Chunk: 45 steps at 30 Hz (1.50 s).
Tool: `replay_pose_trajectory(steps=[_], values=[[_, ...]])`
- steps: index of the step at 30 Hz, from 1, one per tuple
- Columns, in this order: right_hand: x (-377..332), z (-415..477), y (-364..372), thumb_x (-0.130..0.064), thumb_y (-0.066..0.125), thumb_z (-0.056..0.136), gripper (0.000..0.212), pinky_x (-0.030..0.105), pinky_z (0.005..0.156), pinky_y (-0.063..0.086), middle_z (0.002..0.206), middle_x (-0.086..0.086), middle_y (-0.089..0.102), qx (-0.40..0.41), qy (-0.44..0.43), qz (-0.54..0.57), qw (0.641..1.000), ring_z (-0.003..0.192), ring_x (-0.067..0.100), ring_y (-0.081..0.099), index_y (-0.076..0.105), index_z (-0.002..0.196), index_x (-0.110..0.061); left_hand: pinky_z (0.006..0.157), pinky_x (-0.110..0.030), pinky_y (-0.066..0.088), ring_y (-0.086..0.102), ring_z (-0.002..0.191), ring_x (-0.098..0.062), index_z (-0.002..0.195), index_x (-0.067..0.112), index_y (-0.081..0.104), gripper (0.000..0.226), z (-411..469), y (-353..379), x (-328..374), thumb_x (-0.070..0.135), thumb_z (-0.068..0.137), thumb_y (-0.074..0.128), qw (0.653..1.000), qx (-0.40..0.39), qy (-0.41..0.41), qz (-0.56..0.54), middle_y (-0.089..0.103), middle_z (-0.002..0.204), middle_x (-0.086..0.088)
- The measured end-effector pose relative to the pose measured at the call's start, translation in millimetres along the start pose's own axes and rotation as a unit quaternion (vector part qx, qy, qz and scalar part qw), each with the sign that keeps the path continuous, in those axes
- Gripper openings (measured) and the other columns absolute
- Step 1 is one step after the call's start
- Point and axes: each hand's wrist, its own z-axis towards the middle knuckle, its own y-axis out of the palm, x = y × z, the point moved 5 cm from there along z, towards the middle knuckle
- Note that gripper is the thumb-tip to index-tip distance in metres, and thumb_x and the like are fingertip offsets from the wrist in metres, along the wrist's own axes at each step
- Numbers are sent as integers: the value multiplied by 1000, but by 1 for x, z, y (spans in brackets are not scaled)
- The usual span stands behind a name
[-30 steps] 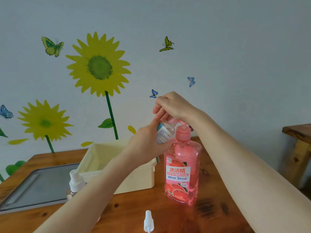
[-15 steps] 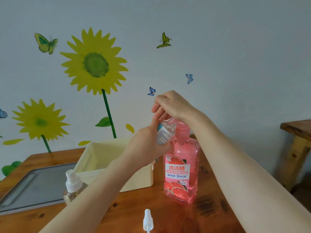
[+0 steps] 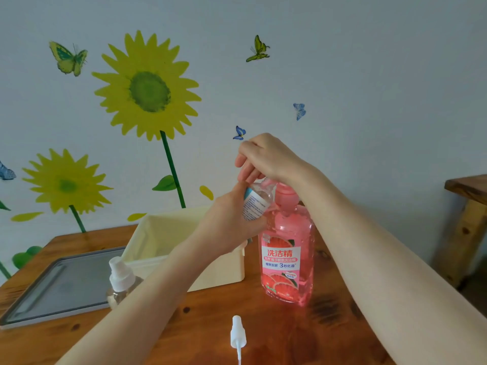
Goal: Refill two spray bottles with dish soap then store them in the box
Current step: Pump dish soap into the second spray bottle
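A pale blue-grey wall (image 3: 369,75) with yellow sunflower stickers (image 3: 147,88) fills the upper view. Below it, a brown wooden table (image 3: 329,325) spans the lower view. A flat grey tray (image 3: 66,283) lies on the table at 9 o'clock. Just right of the tray stands an open cream plastic box (image 3: 221,272). At 3 o'clock of the box, a transparent pink plastic dish soap bottle (image 3: 287,259) stands upright.

My right hand (image 3: 266,156) rests on its pump head, fingers curled down around it. My left hand (image 3: 229,227) grips a small clear spray bottle (image 3: 257,204) with a printed label. This bottle is raised and tilted, its top at the pump spout.

A second clear spray bottle with a white cap (image 3: 121,280) stands at 7 o'clock of the box, beside the tray. A loose white spray head (image 3: 237,335) lies at 6 o'clock, near the table's front edge.
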Motion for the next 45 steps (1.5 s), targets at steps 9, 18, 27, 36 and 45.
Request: replay_pose_trajectory(steps=[9, 18, 27, 36, 45], values=[[1, 0, -3, -23, 36, 90, 34, 25, 59, 51, 79, 9, 70, -3, 6, -11, 1000, 73, 22, 67, 63, 97, -2, 73, -36, 57, 64, 84, -17, 141, 27, 27, 74, 2, 0, 4, 34, 80, 68, 1000, 7, 9, 5, 60, 99, 1], [-5, 0, -9, -23, 37, 91, 33, 27, 61, 51, 76, 8, 70, 13, -7, -5, 1000, 74, 24, 68, 62, 99, -3, 72, -33, 55, 62, 83, -18, 139, 22, 32, 72, 7, -6, 8, 35, 78, 68, 999, 14, 18, 22, 59, 96, 1], [-5, -1, -6, -22, 34, 93, 35, 23, 52, 47, 78, 10, 68, -18, 18, 33, 999, 68, 18, 63, 60, 105, -2, 72, -34, 57, 63, 82, -17, 133, 23, 37, 65, 5, -8, 6, 38, 78, 68, 1000, 7, 11, 23, 61, 97, 2], [0, -3, -1, -23, 36, 91, 33, 23, 52, 46, 80, 12, 71, 3, 2, 28, 1000, 67, 18, 66, 60, 103, -5, 55, -21, 53, 62, 64, -7, 124, 24, 42, 52, 0, 0, 0, 32, 80, 67, 1000, 20, 11, 6, 55, 79, 12], [-3, -5, -3, -23, 37, 91, 32, 29, 60, 52, 79, 11, 70, 24, -16, 2, 1000, 69, 20, 68, 59, 104, -5, 63, -31, 58, 65, 72, -13, 127, 24, 41, 55, -2, 2, 3, 34, 80, 67, 1000, 30, 4, 3, 59, 89, 6]])
